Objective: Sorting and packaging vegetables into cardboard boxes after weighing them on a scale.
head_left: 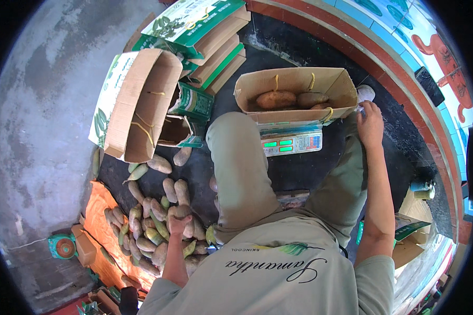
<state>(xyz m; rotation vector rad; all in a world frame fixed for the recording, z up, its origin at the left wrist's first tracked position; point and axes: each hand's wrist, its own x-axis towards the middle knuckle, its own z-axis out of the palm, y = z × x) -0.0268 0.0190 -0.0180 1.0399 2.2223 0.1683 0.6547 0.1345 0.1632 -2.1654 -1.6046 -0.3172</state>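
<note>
Three brown, blunt-ended gourds (277, 100) lie in an open-topped cardboard carton (289, 116) with smooth tan walls and looped yellow cords; everything else I place by that carton. The person's right hand (370, 125) is at its right end, fingers bent downward near the corner, and I can't tell whether they grip anything. Jutting from under its near side is a pale, flat scale (292, 144) with glowing green displays. Well to its left and closer to the person, the rest of the gourds (159, 254) lie heaped, plump and oblong, mostly dull brown and rough-looking, a few smooth green. The left hand (179, 224) is down among them, fingers curled over the heap; from where I stand I can't see if they are closed around one. Below part of that heap, left of the carton, spreads a creased orange sheet (98, 211). Directly left of the carton stands a taller box (122, 107), hollow and tan inside, white and green outside, and behind that are stacked glossy green-and-white boxes (194, 26). Dark matting (192, 167) runs beneath the carton's surroundings, giving way leftward to mottled grey concrete (42, 131).
</note>
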